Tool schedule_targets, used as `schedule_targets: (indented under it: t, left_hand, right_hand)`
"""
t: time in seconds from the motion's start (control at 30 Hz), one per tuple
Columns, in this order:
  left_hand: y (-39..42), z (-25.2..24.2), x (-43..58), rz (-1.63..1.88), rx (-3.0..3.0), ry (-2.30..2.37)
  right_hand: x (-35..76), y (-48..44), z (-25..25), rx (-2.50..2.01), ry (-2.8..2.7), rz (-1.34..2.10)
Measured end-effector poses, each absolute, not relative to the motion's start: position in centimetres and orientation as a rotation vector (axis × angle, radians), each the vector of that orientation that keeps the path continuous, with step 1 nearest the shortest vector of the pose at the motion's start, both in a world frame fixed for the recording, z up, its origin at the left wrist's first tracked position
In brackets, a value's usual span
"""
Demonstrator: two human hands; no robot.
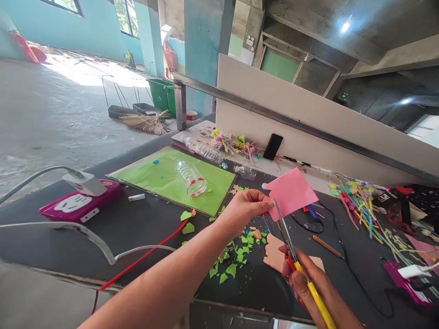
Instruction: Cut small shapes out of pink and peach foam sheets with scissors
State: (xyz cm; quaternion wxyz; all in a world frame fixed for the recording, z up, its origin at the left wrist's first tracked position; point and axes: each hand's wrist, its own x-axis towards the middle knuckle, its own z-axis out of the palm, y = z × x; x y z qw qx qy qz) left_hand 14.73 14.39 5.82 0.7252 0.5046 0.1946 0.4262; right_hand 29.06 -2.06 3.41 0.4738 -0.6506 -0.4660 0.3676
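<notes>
Pink paper (291, 192) pinched by left hand (243, 208), right hand (325, 289) gripping scissors (285, 233) over black table (137, 224).

Black table (144, 224), seen from its near edge. A magenta power strip (80, 203) lies toward the left edge and a green sheet (164, 176) lies mid-surface, reaching toward the far edge; green paper scraps (233, 262) and a peach card piece (274, 253) lie close to the near edge. A pencil (327, 246) lies right of centre, and coloured sticks (356, 205) spread toward the right edge.
</notes>
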Motion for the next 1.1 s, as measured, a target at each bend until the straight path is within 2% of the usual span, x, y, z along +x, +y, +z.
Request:
schedule_targets:
  t: [1.1]
  left_hand:
    - [14.7, 5.7, 14.4, 0.865, 1.104, 0.483]
  right_hand:
    - [27.9, -1.4, 2.7, -2.004, -1.342, 0.475]
